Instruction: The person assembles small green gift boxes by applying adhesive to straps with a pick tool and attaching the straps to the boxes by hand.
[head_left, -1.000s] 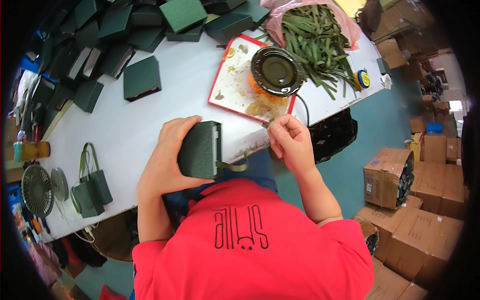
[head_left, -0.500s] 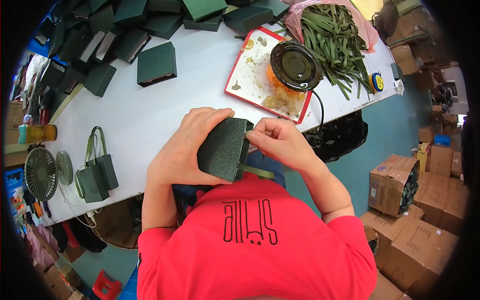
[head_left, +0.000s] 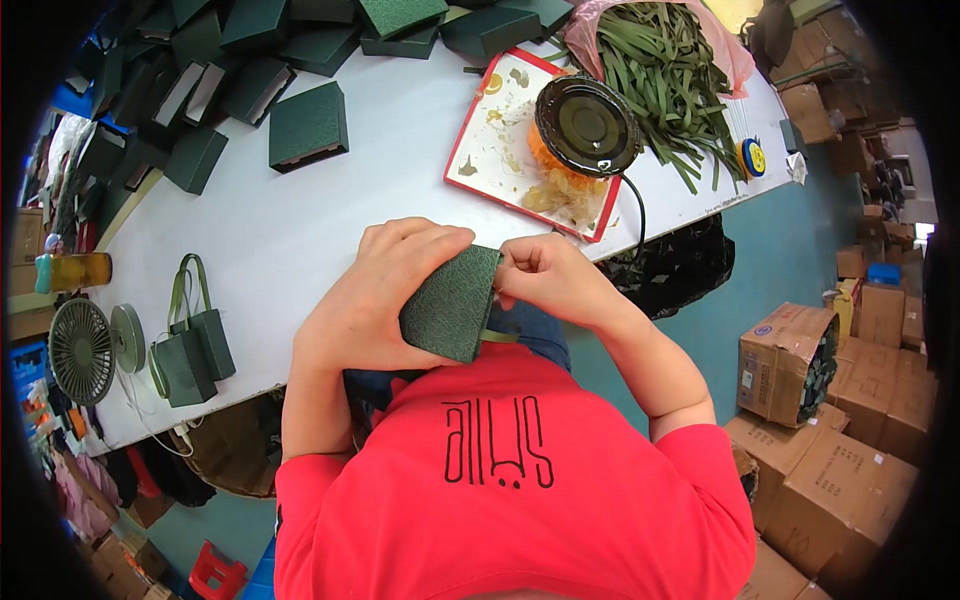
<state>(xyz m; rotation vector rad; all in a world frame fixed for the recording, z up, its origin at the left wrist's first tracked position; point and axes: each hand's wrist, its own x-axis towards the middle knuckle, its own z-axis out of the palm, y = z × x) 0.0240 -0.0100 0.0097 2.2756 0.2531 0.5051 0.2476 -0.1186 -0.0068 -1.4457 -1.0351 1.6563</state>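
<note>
In front of my chest, my left hand (head_left: 375,295) is wrapped round a small dark green textured box (head_left: 452,303), thumb on the near side and fingers over the far side. The box is tilted, its right side turned toward my right hand (head_left: 555,280). Those fingers are curled and pinched at the box's right edge, the tips partly inside or behind it. What they pinch is hidden. A short length of olive green ribbon (head_left: 502,337) sticks out from the box's lower right edge.
A black-topped pot (head_left: 588,125) with a cord stands on a stained red-rimmed board (head_left: 480,165). Cut green ribbons (head_left: 665,85) lie in a pink bag. Dark green boxes (head_left: 310,125) crowd the back left. Finished-looking handled boxes (head_left: 195,355) stand beside a fan (head_left: 82,350). Cartons (head_left: 830,500) stack at right.
My right hand has rolled inward and its fingertips sit deeper at the box's edge. The box has turned slightly, and less of its opening and ribbon shows.
</note>
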